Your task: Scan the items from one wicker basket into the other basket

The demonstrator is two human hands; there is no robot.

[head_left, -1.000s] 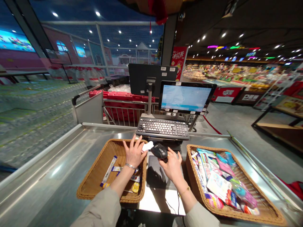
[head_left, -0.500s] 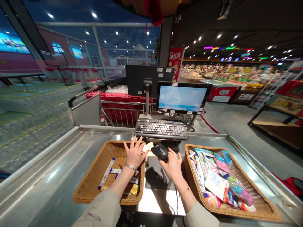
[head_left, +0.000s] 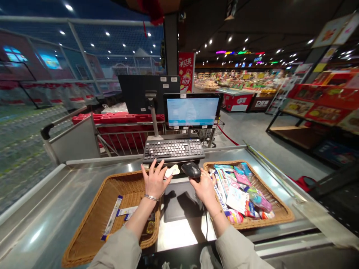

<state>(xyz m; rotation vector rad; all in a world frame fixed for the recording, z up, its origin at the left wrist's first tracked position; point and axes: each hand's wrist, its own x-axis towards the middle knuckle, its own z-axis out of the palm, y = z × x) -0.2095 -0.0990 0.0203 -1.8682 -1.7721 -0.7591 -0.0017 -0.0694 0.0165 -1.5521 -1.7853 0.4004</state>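
Between the thumb and forefinger of my left hand (head_left: 155,181) is a small, white and pale-yellow item (head_left: 172,170) with a rounded outline; its kind is unclear. The other left fingers are spread, above the right side of the left wicker basket (head_left: 91,209). My right hand (head_left: 204,187) is closed around a black corded barcode scanner (head_left: 190,169), its head turned toward the small item, a short gap apart. Below both hands lies a dark grey pad (head_left: 179,213) crossed by shadows. Long thin packets (head_left: 112,216) lie in the left basket, partly hidden by my left forearm.
A right wicker basket (head_left: 280,219) holds many colourful packaged goods (head_left: 238,198). Beyond my hands are a keyboard (head_left: 174,148), a lit monitor (head_left: 192,111) and a second screen's dark back (head_left: 134,93). The metal counter (head_left: 36,228) has a raised rim.
My view has swung right, so the counter, baskets and screens sit further left in the picture. Both hands keep their holds, with the item and scanner still close together.
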